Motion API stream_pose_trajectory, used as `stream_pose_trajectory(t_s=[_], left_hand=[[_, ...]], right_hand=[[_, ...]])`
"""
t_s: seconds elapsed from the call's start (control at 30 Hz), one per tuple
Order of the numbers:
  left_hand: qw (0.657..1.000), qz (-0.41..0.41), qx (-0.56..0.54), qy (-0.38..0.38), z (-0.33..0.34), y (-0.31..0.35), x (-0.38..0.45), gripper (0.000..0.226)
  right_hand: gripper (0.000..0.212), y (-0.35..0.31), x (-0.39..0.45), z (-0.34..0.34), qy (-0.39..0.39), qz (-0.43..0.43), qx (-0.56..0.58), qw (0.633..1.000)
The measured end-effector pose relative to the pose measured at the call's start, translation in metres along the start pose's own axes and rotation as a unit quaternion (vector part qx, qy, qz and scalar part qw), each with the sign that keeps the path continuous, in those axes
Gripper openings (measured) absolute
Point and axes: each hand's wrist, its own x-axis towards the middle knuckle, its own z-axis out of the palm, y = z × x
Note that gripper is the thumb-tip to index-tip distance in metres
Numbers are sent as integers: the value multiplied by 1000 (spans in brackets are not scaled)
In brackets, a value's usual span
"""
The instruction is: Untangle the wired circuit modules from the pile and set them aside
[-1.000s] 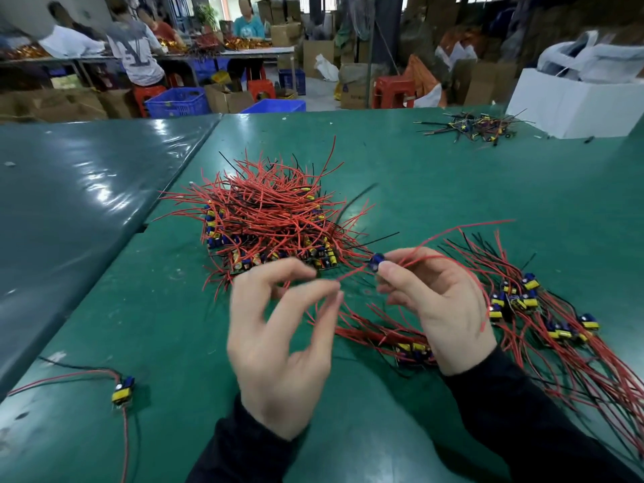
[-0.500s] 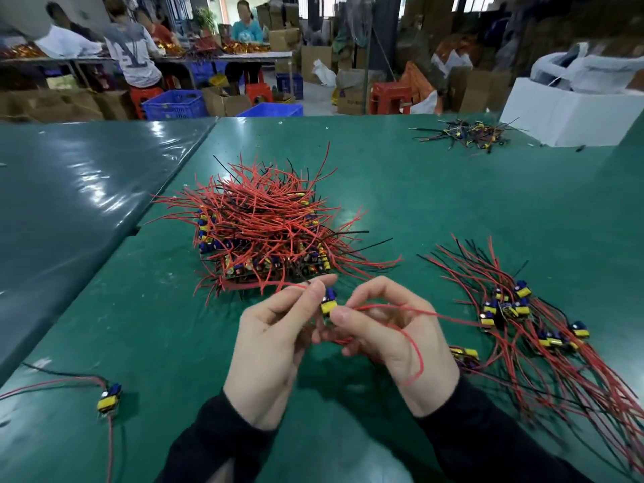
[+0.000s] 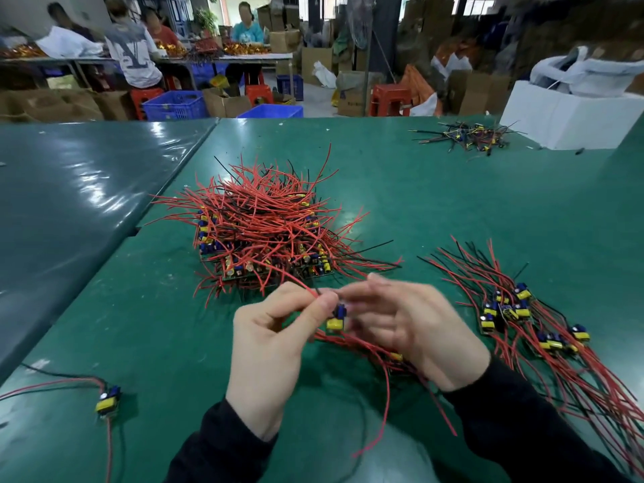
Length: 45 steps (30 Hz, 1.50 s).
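Pinching a small circuit module (image 3: 336,318) by its wires, the left hand (image 3: 275,346) has thumb and forefinger closed together just above the yellow and blue parts, which hang between the two hands over the green table (image 3: 435,203). Close beside it on the right, the right hand (image 3: 418,329) is blurred; its fingers look fairly straight and slightly spread toward the module, but whether they grip any wire cannot be told. Red wires (image 3: 376,378) trail from under the hands toward the near edge. Just beyond the hands, farther away, sits the tangled pile (image 3: 265,231) of red and black wires with more modules at its base. At the right, well apart from the pile, the sorted modules (image 3: 515,315) lie in a loose row with their wires fanned out. One single module (image 3: 108,400) lies alone near the left edge. A small heap of dark wires (image 3: 467,134) rests at the far right beside a white box (image 3: 564,120).
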Motion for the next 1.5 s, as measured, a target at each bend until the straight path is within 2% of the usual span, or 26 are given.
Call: stream_pose_trajectory(t_s=[0.03, 0.1, 0.17, 0.27, 0.37, 0.53, 0.63, 0.83, 1.0, 1.1, 1.17, 1.33, 1.5], left_hand=[[1000, 7, 9, -3, 2, -1, -1, 16], [1000, 5, 17, 6, 2, -4, -1, 16], [1000, -6, 17, -4, 0, -3, 1, 15], [994, -74, -35, -74, -8, 5, 5, 14], [980, -137, -82, -122, -17, 8, 9, 33], [976, -128, -74, -159, -24, 13, 11, 16], [984, -95, -74, -133, -21, 12, 11, 6], [998, -10, 28, -56, -10, 4, 6, 4], [998, -41, -24, -47, -10, 3, 6, 5], [996, -59, -42, -43, -10, 3, 7, 7], [998, -49, -29, -40, -10, 4, 7, 9], [998, -19, 37, -46, -9, -2, 7, 8], [997, -7, 57, -49, -10, -5, 7, 27]], right_hand=[[22, 3, -1, 3, -34, 34, -24, 999], [18, 8, -4, 10, -75, 35, -59, 995], [16, 7, -6, 13, -78, 33, -70, 994], [15, 3, -5, 8, -74, 53, -86, 992], [8, -3, -6, 8, -98, 75, -104, 987], [16, -2, -10, 12, -122, 38, -138, 982], [16, -2, -12, 13, -125, 25, -159, 979], [27, 10, -10, 10, -69, -10, -266, 961], [18, 13, -8, 10, -40, -5, -263, 964], [17, 15, -6, 10, -14, -27, -212, 977], [8, 13, -6, 9, -16, -53, -180, 982], [19, 13, -4, 8, -5, -68, -168, 983], [13, 17, -3, 8, 13, -79, -182, 980]])
